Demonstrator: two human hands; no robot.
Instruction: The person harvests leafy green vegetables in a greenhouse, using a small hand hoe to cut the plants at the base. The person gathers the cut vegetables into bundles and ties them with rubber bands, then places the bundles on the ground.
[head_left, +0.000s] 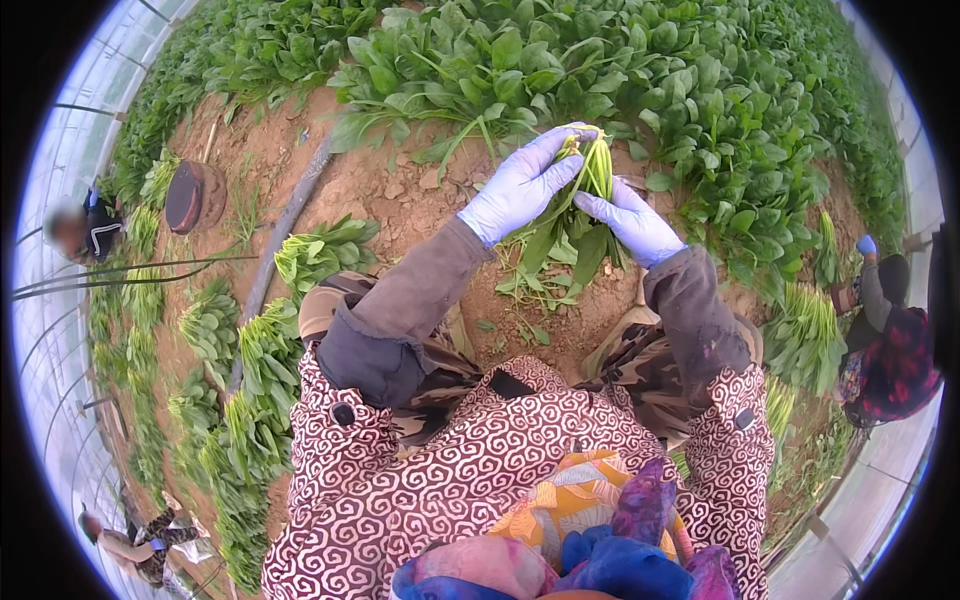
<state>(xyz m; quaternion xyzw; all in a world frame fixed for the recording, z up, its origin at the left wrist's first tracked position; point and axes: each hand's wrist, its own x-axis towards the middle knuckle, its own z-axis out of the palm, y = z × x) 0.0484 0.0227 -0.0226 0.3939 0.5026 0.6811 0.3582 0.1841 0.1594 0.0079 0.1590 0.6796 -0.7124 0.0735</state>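
Both of my hands wear thin pale-violet gloves and hold one bunch of leafy greens (596, 169), which looks like spinach. Its pale stem ends point up and away from me, while the leaves hang down over the soil. My left hand (529, 180) grips the left side of the stems, with its fingers reaching over the cut ends. Lower down on the right, my right hand (634, 223) pinches the stems between thumb and fingers. Loose trimmed leaves (536, 285) lie on the bare soil below the bunch, between my knees.
Standing spinach plants (525, 60) fill the far side. Harvested bunches (262, 352) lie in rows at my left, beside a grey pipe (289, 217). A dark round stool-like object (196, 196) stands farther left. More bunches (806, 337) and a crouching person (889, 337) are at right; two people are at left.
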